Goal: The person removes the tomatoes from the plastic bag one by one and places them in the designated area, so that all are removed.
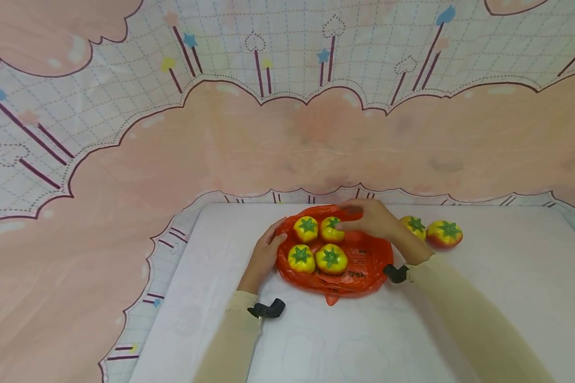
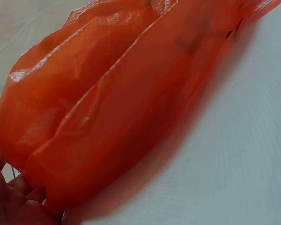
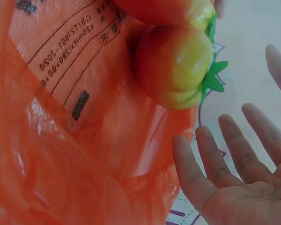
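A red plastic bag (image 1: 364,266) lies spread with its mouth up, and several yellow-and-red toy fruits with green star-shaped leaf tops sit in it, such as the front fruit (image 1: 331,259). My left hand (image 1: 263,255) grips the bag's left rim; in the left wrist view its curled fingers (image 2: 25,199) show at the bag's edge. Over the bag's back right part is my right hand (image 1: 371,218), close to the back fruit (image 1: 332,236), which it partly covers in the head view. The right wrist view shows that hand's fingers spread, with nothing in the palm, beside a fruit (image 3: 173,65).
Two more toy fruits stand on the white table (image 1: 498,298) right of the bag: a partly covered one (image 1: 414,226) behind my right forearm and another (image 1: 444,234) beside it. A patterned pink cloth (image 1: 292,143) hangs behind the table.
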Motion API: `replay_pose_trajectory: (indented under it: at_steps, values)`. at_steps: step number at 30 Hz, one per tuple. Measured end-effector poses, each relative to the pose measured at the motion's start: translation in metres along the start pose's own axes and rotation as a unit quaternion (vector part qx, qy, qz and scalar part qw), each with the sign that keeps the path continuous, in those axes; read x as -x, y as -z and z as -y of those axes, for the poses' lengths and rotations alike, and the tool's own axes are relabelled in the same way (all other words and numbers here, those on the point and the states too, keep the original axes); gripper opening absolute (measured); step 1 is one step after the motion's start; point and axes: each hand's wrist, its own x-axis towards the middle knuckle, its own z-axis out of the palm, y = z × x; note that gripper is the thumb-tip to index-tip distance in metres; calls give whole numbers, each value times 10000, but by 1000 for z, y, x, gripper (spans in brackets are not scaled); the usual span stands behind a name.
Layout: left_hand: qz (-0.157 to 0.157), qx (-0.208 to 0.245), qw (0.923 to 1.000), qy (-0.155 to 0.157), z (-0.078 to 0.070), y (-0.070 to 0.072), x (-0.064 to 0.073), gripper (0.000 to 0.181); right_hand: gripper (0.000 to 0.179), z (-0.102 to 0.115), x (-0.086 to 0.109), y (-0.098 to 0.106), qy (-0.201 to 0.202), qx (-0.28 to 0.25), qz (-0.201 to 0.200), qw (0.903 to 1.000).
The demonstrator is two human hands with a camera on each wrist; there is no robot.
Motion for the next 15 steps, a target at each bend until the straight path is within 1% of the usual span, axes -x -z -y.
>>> replay_pose_trajectory:
  at_steps: [4,11,15]
  values:
    - [7,28,10000,-35,-1,0,0,42,66,-2,-3,-5,-12,-6,28,10000]
    - [11,49,10000,1,0,0,0,42,62,-4,-6,-12,-111,-167,43,9998]
    - [-28,3,9999,-145,2,0,-1,42,63,-6,-7,-14,-46,-156,27,9999]
